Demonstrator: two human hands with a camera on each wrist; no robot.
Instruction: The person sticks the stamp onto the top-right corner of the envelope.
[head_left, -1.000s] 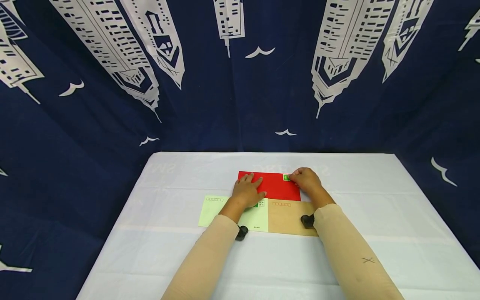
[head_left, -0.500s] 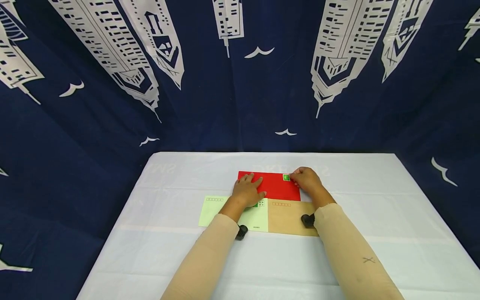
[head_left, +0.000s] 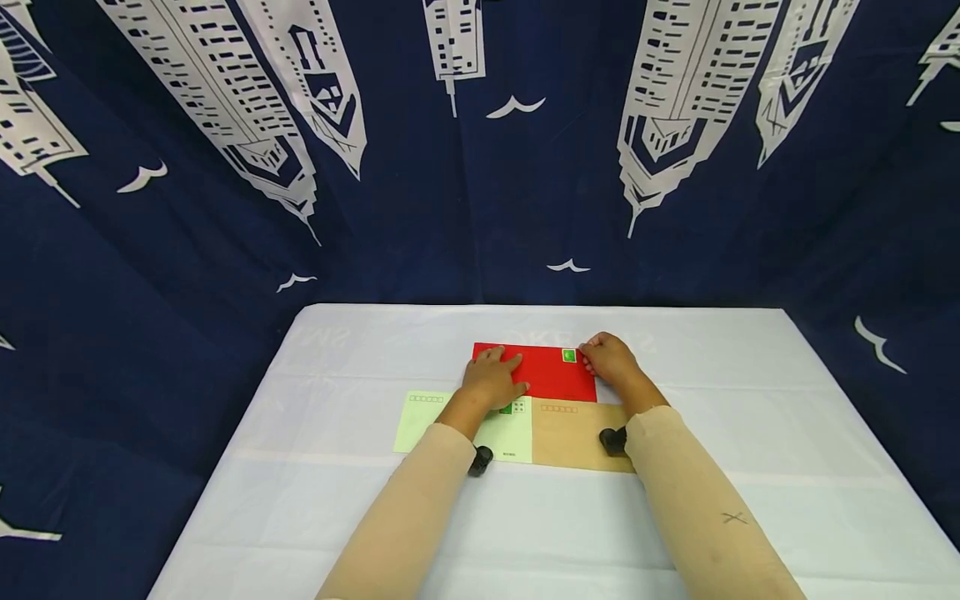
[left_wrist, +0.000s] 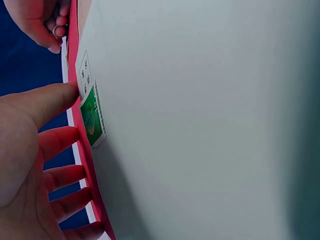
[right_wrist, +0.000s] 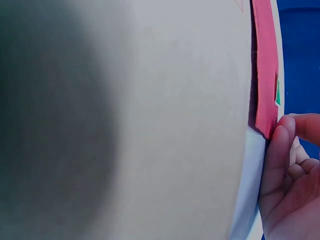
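My left hand (head_left: 491,379) lies with spread fingers on the red envelope (head_left: 551,375), its thumb near the lower edge. At that envelope's upper right sits a small green stamp (head_left: 569,356). Just right of the stamp is my right hand (head_left: 611,360), fingers curled, index finger and thumb together, nothing visible between them. The right hand covers the envelope's top right corner. Below lies a pale green envelope (head_left: 502,442), partly under my left wrist. It carries another green stamp (left_wrist: 92,119), close to my left thumb in the left wrist view.
A brown envelope (head_left: 573,442) lies right of the pale green one, below the red one, partly behind my right wrist. All rest on a white-covered table (head_left: 360,517). A dark blue cloth (head_left: 465,208) with white buildings hangs behind the table.
My right fingertips have drawn slightly to the right, away from the stamp on the red envelope, which now shows fully. The left hand stays on the envelope.
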